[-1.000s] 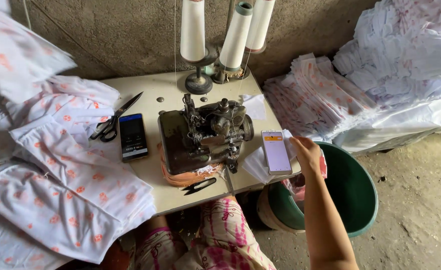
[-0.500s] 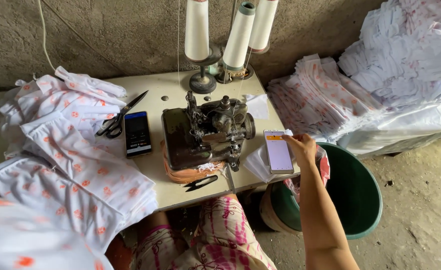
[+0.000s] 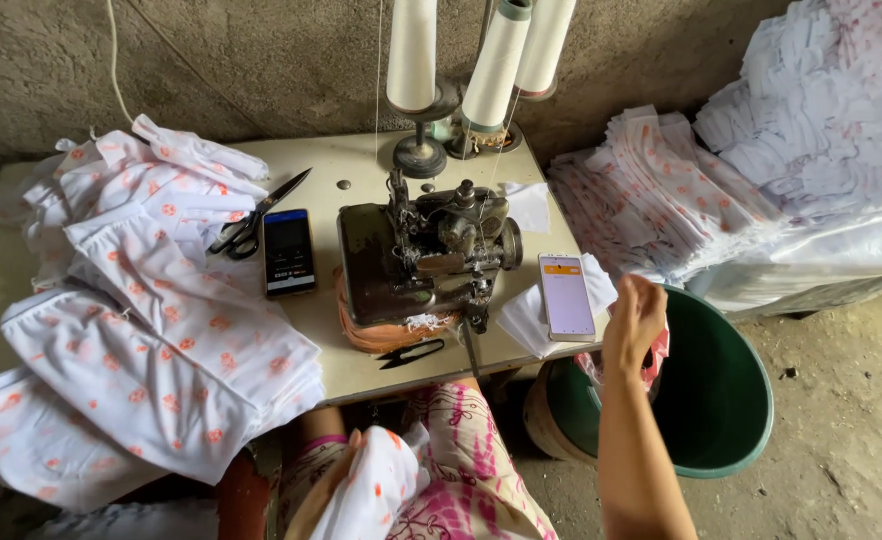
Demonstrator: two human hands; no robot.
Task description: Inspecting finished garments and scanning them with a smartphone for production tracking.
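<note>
- Closest in, low and in front of the sewing machine [image 3: 423,262]: the left hand [image 3: 333,482] sits in the lap, fingers closed on a piece of white cloth with orange dots [image 3: 379,490].
- Right of the machine, past the table edge: the right hand [image 3: 633,322] is raised with fingers curled in, pinching a bit of pink-and-white fabric [image 3: 657,352] over the green bucket [image 3: 721,400].
- Just left of that hand, a phone with a lit screen [image 3: 567,296] lies on white scraps at the machine's right side.
- In front of the machine, small black thread snips [image 3: 411,353].
- Left of the machine: a dark phone [image 3: 289,252], scissors [image 3: 257,216], then a heap of dotted garments [image 3: 151,320].
- Behind the machine, three white thread cones [image 3: 493,62].
- Far right of it, stacked folded fabric [image 3: 681,190].
</note>
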